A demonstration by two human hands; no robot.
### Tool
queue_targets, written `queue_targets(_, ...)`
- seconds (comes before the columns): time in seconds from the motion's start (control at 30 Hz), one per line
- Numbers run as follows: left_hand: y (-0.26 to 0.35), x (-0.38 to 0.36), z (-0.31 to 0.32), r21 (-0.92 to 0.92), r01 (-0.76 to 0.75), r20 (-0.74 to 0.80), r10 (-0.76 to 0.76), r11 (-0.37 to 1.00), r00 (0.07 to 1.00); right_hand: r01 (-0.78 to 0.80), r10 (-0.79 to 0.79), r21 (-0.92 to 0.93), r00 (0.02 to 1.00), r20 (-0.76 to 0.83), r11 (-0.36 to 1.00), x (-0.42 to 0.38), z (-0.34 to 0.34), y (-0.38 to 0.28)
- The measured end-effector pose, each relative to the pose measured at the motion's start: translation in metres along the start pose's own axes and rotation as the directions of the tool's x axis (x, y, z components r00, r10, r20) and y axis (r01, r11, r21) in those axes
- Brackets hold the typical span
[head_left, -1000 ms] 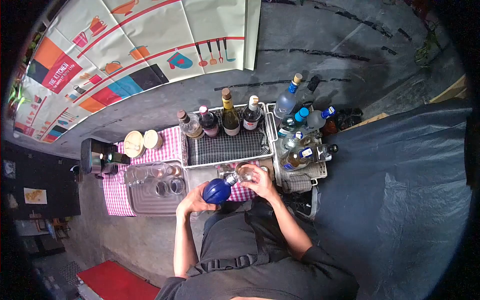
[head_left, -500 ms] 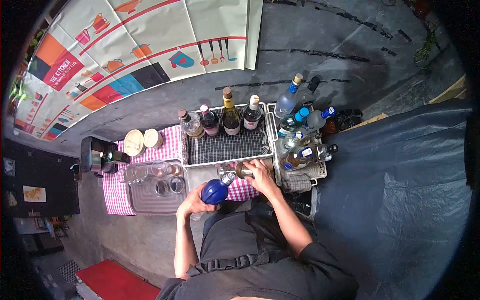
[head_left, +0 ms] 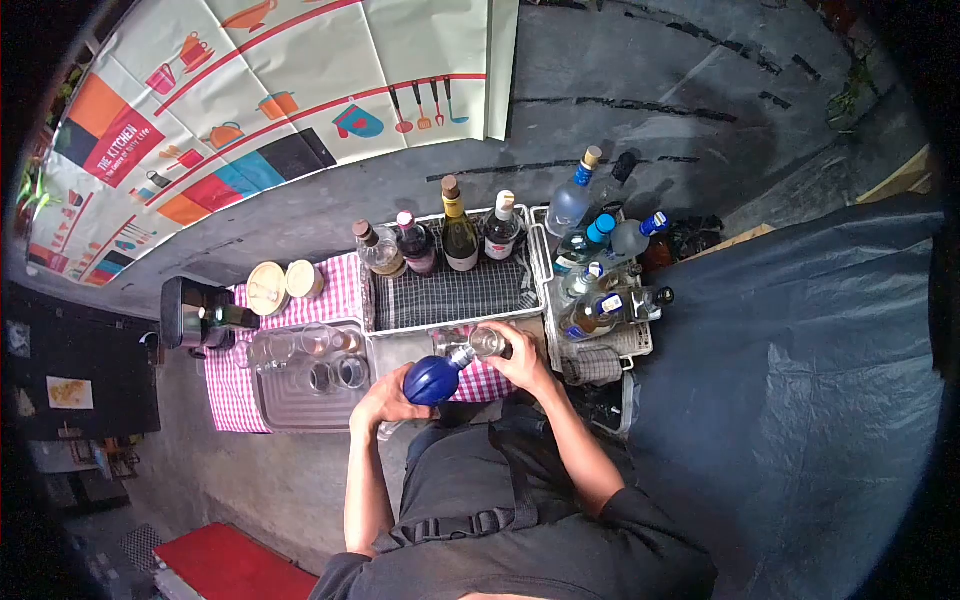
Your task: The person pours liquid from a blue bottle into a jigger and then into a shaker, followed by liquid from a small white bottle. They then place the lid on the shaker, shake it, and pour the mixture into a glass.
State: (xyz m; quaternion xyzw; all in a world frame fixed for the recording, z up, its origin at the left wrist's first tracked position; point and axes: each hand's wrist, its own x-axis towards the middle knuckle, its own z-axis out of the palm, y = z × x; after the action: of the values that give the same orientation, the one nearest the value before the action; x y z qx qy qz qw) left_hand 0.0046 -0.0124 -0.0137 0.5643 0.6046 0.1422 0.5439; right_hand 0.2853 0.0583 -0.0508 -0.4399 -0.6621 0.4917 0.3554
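My left hand (head_left: 388, 400) is wrapped round a round-bodied blue bottle (head_left: 432, 381), tilted so that its silvery neck points up and to the right. In my right hand (head_left: 522, 362) is a small shiny cup (head_left: 487, 342), gripped between thumb and fingers. The bottle's mouth is right at the cup's near left side. Behind them a clear glass (head_left: 444, 341) lies partly hidden on a pink checked cloth (head_left: 484, 384). Whether liquid is passing from the bottle cannot be made out.
Several bottles stand in a white-rimmed basket (head_left: 455, 327) ahead, and more crowd a rack (head_left: 640, 345) at the right. A ribbed tray (head_left: 300, 405) with several glasses sits left, near two pale bowls (head_left: 267, 287) and a black appliance (head_left: 188, 312).
The small cup has turned, its colour shifting from brownish to clear and shiny, and my right fingers have changed their hold. The blue bottle is nearly where it was.
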Motion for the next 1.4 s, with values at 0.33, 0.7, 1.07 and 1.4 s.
queue_targets(0.33, 0.041, -0.001, -0.02, 0.107, 0.124, 0.123, -0.137, 0.987, 0.983, 0.023, -0.022, -0.011, 0.999, 0.039, 1.0, 0.0, -0.002, -0.002)
queue_targets(0.7, 0.03, 0.008, -0.023, 0.198, 0.164, 0.15, -0.195, 0.966, 0.969, 0.075, -0.074, -0.055, 0.997, 0.023, 0.996, -0.002, -0.004, -0.008)
queue_targets(1.07, 0.037, 0.004, -0.026, 0.219, 0.166, 0.147, -0.2, 0.962, 0.969, -0.009, 0.011, -0.023, 0.997, 0.076, 1.0, -0.003, -0.003, -0.007)
queue_targets(1.4, 0.04, 0.004, -0.026, 0.264, 0.168, 0.145, -0.211, 0.95, 0.967, 0.06, -0.057, -0.034, 0.996, 0.065, 0.998, -0.004, 0.0, 0.001)
